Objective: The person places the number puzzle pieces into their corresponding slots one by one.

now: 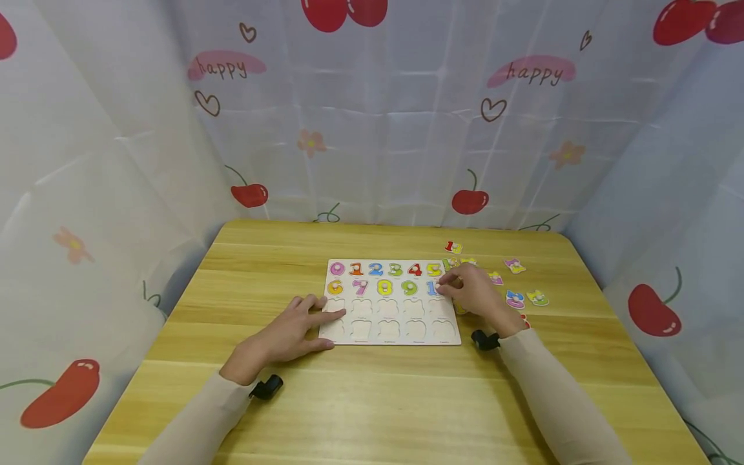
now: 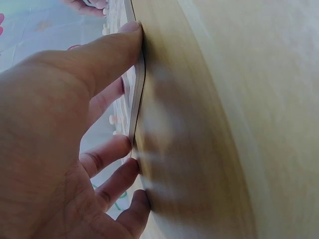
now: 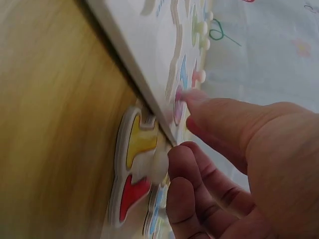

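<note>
A white number puzzle board (image 1: 374, 312) lies on the table, its upper two rows filled with coloured knobbed numbers and its lower rows showing bare recesses. My left hand (image 1: 287, 332) rests on its left edge, fingers spread; in the left wrist view the thumb (image 2: 112, 52) touches the board's edge. At the right end of the second row, my right hand (image 1: 478, 292) pinches the knob of the number 10 piece (image 1: 431, 289), partly hidden by the fingers. Beneath that hand, the right wrist view shows a loose yellow-and-red piece (image 3: 142, 142) beside the board.
Several loose number pieces lie right of the board, among them a red-and-yellow one (image 1: 453, 247), a purple one (image 1: 514, 265), a blue-and-purple one (image 1: 515, 299) and a green-and-yellow one (image 1: 537, 298). A printed curtain (image 1: 372, 161) surrounds the wooden table (image 1: 372, 400).
</note>
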`<state>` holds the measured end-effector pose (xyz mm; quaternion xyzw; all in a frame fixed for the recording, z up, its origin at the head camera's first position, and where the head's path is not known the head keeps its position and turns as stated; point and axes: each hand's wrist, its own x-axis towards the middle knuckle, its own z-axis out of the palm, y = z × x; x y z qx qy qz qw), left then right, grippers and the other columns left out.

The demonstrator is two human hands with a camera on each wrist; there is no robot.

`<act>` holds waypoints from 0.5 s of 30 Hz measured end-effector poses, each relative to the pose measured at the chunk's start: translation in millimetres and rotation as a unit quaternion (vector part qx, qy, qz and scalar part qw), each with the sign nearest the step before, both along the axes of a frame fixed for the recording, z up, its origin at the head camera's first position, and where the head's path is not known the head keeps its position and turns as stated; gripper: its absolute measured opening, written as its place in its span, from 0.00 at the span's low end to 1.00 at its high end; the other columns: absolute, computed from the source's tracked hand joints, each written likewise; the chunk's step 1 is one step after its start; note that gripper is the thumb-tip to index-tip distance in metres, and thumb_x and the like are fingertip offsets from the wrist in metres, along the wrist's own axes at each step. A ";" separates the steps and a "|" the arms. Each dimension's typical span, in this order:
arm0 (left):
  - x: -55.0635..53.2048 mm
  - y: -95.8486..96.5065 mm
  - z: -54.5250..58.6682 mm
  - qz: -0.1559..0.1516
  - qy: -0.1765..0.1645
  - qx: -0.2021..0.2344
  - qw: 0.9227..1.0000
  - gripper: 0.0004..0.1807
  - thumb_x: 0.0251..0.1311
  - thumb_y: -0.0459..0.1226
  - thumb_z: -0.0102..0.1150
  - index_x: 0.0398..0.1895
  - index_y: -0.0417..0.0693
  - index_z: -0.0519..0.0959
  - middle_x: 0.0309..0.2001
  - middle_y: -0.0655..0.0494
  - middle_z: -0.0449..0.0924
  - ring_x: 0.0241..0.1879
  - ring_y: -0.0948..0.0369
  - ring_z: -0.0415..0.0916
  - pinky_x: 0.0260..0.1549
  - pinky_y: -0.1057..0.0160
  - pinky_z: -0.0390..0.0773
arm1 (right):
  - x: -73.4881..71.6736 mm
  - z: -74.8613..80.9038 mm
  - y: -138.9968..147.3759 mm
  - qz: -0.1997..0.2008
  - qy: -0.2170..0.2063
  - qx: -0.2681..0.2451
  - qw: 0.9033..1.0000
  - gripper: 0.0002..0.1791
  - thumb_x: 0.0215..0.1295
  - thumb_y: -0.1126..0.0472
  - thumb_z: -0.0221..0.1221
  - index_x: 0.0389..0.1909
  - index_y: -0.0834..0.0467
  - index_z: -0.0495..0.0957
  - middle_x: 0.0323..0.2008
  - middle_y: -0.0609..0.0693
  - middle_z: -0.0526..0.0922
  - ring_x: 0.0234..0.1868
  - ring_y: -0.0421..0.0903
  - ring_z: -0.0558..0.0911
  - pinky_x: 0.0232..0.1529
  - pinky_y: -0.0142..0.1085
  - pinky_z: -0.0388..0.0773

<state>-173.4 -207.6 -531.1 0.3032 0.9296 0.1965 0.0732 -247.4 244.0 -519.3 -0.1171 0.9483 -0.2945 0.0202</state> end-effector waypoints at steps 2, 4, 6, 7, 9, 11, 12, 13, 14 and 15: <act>0.1 -0.1 0.1 0.000 0.002 0.001 1.000 0.36 0.79 0.56 0.74 0.87 0.68 0.78 0.82 0.41 0.72 0.68 0.46 0.69 0.67 0.43 0.78 | 0.2 0.5 5.4 -0.005 0.008 -0.002 1.000 0.10 0.79 0.58 0.76 0.54 0.58 0.96 0.53 0.58 0.93 0.46 0.53 0.84 0.44 0.40 0.81; 0.3 -0.2 0.0 -0.001 0.004 0.000 1.000 0.36 0.79 0.56 0.74 0.87 0.68 0.78 0.82 0.40 0.73 0.68 0.46 0.69 0.67 0.43 0.78 | -0.3 1.1 11.2 -0.015 0.013 -0.003 1.000 0.11 0.80 0.57 0.75 0.56 0.58 0.96 0.55 0.60 0.91 0.47 0.53 0.85 0.44 0.39 0.81; 0.4 -0.4 -0.1 -0.001 0.005 -0.001 1.000 0.36 0.80 0.56 0.73 0.87 0.68 0.78 0.81 0.41 0.73 0.68 0.46 0.69 0.67 0.43 0.78 | -1.1 2.9 17.9 -0.025 0.012 -0.009 1.000 0.13 0.82 0.57 0.73 0.58 0.58 0.95 0.57 0.62 0.89 0.48 0.54 0.86 0.44 0.39 0.82; 0.4 -0.5 -0.1 -0.002 0.006 -0.002 1.000 0.36 0.80 0.56 0.73 0.87 0.68 0.78 0.81 0.41 0.73 0.68 0.46 0.69 0.67 0.43 0.78 | -2.4 3.4 21.6 -0.028 0.015 -0.010 0.999 0.13 0.83 0.57 0.73 0.59 0.59 0.95 0.58 0.63 0.88 0.49 0.55 0.86 0.46 0.40 0.82; 0.4 -0.4 -0.1 -0.003 0.006 -0.002 1.000 0.36 0.80 0.57 0.73 0.87 0.67 0.78 0.81 0.41 0.73 0.68 0.47 0.69 0.67 0.43 0.78 | -6.1 5.2 28.8 -0.034 0.026 -0.013 0.999 0.13 0.84 0.58 0.71 0.59 0.61 0.94 0.59 0.66 0.87 0.49 0.57 0.87 0.47 0.41 0.82; 0.6 -0.4 0.0 -0.003 0.005 -0.002 1.000 0.36 0.80 0.57 0.73 0.87 0.67 0.78 0.81 0.42 0.73 0.68 0.47 0.69 0.67 0.43 0.78 | -10.6 7.4 36.2 -0.043 0.034 -0.017 0.998 0.14 0.84 0.59 0.71 0.60 0.63 0.93 0.60 0.68 0.87 0.49 0.59 0.87 0.48 0.43 0.83; 0.8 -0.4 0.1 -0.003 0.004 -0.001 1.000 0.36 0.80 0.56 0.73 0.87 0.67 0.78 0.81 0.42 0.73 0.68 0.47 0.69 0.67 0.43 0.78 | -13.3 8.2 40.0 -0.048 0.039 -0.015 0.998 0.15 0.84 0.60 0.71 0.61 0.64 0.92 0.61 0.69 0.88 0.50 0.60 0.88 0.48 0.43 0.83; 0.8 -0.4 0.1 -0.003 0.004 0.000 1.000 0.36 0.80 0.56 0.73 0.87 0.67 0.78 0.81 0.42 0.73 0.69 0.47 0.69 0.67 0.43 0.78 | -16.5 8.6 43.7 -0.056 0.044 -0.014 0.997 0.15 0.84 0.60 0.71 0.62 0.64 0.92 0.61 0.68 0.89 0.50 0.61 0.88 0.48 0.43 0.82; 0.7 -0.2 0.1 -0.003 0.004 0.001 1.000 0.36 0.80 0.56 0.73 0.87 0.67 0.78 0.81 0.42 0.73 0.69 0.46 0.69 0.67 0.43 0.78 | -19.1 9.6 47.1 -0.064 0.046 -0.013 0.997 0.16 0.84 0.60 0.71 0.63 0.64 0.91 0.61 0.68 0.89 0.51 0.61 0.88 0.48 0.43 0.82; 0.7 -0.2 0.1 -0.004 0.005 0.002 1.000 0.36 0.80 0.56 0.73 0.87 0.67 0.78 0.81 0.42 0.73 0.68 0.46 0.69 0.67 0.43 0.78 | -21.6 10.1 50.8 -0.069 0.045 -0.013 0.996 0.17 0.85 0.60 0.70 0.65 0.64 0.90 0.62 0.68 0.89 0.53 0.62 0.88 0.48 0.42 0.82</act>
